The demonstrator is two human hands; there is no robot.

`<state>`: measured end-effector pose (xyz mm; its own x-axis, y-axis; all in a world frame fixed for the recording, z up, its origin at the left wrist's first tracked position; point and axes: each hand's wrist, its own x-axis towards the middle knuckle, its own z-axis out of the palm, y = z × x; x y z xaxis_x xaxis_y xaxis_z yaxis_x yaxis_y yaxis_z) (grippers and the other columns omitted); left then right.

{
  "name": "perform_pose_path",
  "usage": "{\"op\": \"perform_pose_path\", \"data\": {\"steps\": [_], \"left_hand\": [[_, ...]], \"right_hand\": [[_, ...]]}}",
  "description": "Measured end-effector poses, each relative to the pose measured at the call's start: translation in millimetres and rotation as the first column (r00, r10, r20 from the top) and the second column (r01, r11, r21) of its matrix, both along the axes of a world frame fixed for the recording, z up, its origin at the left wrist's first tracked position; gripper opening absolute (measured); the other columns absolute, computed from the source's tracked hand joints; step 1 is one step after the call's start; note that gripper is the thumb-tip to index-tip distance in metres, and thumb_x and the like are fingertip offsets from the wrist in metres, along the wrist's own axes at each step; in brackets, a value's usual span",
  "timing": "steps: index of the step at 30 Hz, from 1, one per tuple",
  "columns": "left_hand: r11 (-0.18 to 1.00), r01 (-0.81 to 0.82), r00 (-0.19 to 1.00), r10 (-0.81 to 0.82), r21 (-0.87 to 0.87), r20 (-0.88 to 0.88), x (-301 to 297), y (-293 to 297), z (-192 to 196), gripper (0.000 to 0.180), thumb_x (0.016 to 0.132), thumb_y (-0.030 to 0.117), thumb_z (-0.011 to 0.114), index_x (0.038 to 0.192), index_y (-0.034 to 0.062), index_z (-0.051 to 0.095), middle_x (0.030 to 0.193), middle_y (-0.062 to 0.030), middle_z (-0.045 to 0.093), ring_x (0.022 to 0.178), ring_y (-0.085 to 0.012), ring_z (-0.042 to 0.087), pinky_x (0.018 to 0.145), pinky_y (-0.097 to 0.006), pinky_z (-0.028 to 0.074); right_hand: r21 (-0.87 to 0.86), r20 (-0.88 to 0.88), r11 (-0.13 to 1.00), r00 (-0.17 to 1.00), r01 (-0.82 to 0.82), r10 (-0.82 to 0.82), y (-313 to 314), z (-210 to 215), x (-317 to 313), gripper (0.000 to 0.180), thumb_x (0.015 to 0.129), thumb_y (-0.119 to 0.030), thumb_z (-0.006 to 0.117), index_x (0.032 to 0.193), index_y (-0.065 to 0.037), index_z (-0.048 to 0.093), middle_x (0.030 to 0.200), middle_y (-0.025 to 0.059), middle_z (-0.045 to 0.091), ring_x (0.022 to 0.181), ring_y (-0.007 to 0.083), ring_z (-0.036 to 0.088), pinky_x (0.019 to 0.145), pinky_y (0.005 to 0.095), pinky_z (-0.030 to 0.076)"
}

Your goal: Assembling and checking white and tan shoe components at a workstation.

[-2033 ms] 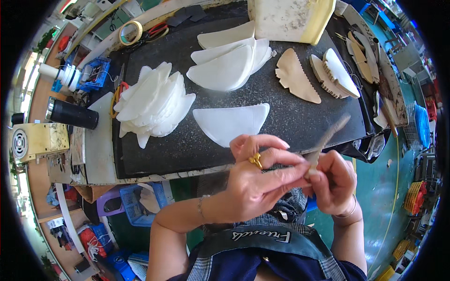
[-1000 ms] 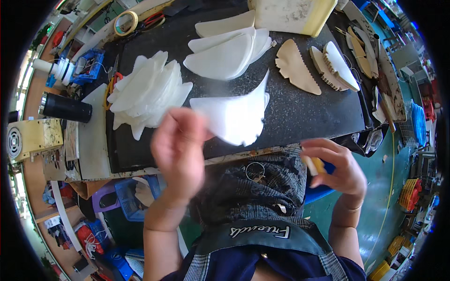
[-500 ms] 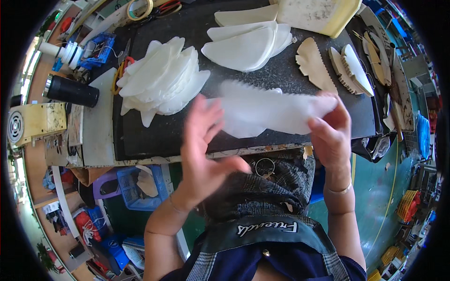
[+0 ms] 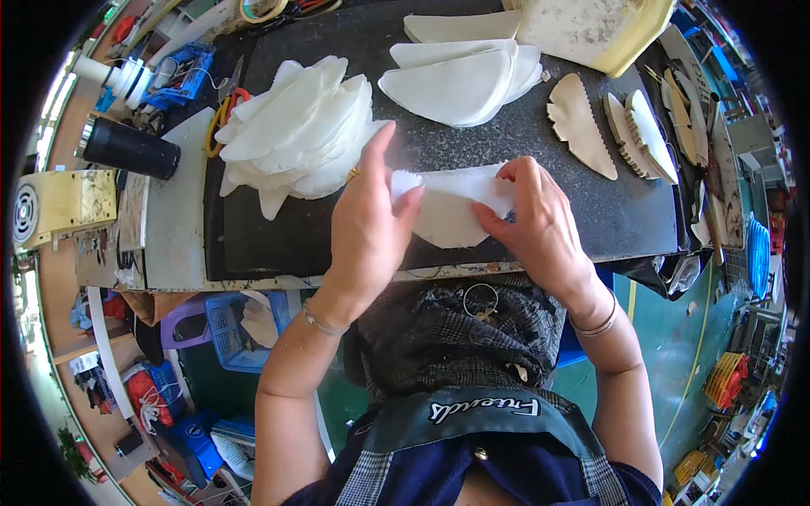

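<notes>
Over the near edge of the dark board, both hands hold a thin white cut piece (image 4: 460, 184) with a jagged edge. My left hand (image 4: 367, 223) has its left end between thumb and fingers, the index finger pointing up. My right hand (image 4: 540, 223) pinches the other end. Under it a pale rounded sheet (image 4: 451, 223) lies on the board, partly hidden. Beyond my left hand is a loose pile of similar white pieces (image 4: 295, 135). Neater stacked white half-round sheets (image 4: 451, 84) lie farther back.
Tan toothed templates (image 4: 580, 126) and a pair of white-and-tan toothed pieces (image 4: 639, 135) lie right. Orange-handled scissors (image 4: 221, 126) sit by the pile. A black bottle (image 4: 131, 148) lies left. A yellowish block (image 4: 591, 29) stands at the back; a blue basket (image 4: 240, 333) is below the table.
My left hand has closed in and taken the white piece's left end. The right hand has moved left, bringing the piece lower and nearer the sheet beneath.
</notes>
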<state>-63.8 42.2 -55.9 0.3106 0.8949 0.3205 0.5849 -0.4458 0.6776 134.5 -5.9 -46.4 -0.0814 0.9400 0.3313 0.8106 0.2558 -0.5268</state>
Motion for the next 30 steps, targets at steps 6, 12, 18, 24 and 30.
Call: {"op": "perform_pose_path", "data": {"steps": [6,12,18,24,30], "left_hand": [[0.937,0.285,0.935,-0.225,0.203,-0.276,10,-25,6,0.068,0.076,0.011,0.073,0.138,0.0077,0.046,0.141,-0.0214,0.041,0.132,-0.0348,0.039,0.107,-0.043,0.034],[0.816,0.557,0.829,-0.534,0.154,-0.167,-8,-44,1,0.027,0.075,0.004,0.062,0.100,0.0044,0.071,0.108,-0.0110,0.069,0.105,-0.0273,0.064,0.097,-0.040,0.049],[0.810,-0.050,0.909,0.280,0.584,-0.310,-23,8,61,0.046,0.076,-0.002,0.070,0.121,0.0044,0.061,0.114,-0.0090,0.067,0.119,-0.0331,0.054,0.101,-0.044,0.042],[0.866,0.340,0.905,-0.195,0.366,-0.378,49,66,16,0.037,0.079,0.005,0.069,0.115,0.0015,0.062,0.108,-0.0178,0.066,0.095,-0.0303,0.066,0.084,-0.036,0.053],[0.968,0.196,0.980,-0.197,0.158,-0.009,49,76,11,0.011,0.083,0.001,0.067,0.093,-0.0008,0.070,0.089,-0.0133,0.072,0.072,-0.0157,0.069,0.065,-0.026,0.053]], "right_hand": [[0.069,-0.043,0.987,0.989,0.147,-0.144,-22,11,19,0.037,0.072,0.001,0.070,0.102,-0.002,0.049,0.095,0.0169,0.051,0.085,0.0368,0.057,0.070,0.0423,0.050],[-0.281,0.404,0.915,0.829,-0.289,0.386,-113,-36,47,0.037,0.080,-0.026,0.069,0.110,-0.006,0.060,0.100,0.0099,0.061,0.093,0.0250,0.061,0.068,0.0409,0.050],[-0.611,0.017,0.770,0.970,-0.183,0.243,-120,28,91,0.028,0.077,-0.014,0.073,0.103,-0.008,0.064,0.073,0.0080,0.061,0.067,0.0211,0.063,0.062,0.0342,0.050],[0.203,0.128,0.949,0.954,0.242,-0.271,-9,7,118,0.047,0.069,-0.013,0.080,0.113,-0.003,0.064,0.093,0.0081,0.063,0.081,0.0192,0.059,0.073,0.0306,0.049],[0.195,0.358,0.970,0.911,0.142,-0.206,-1,-3,131,0.024,0.081,-0.007,0.068,0.104,-0.004,0.065,0.092,0.0123,0.062,0.080,0.0289,0.060,0.072,0.0353,0.049]]}}
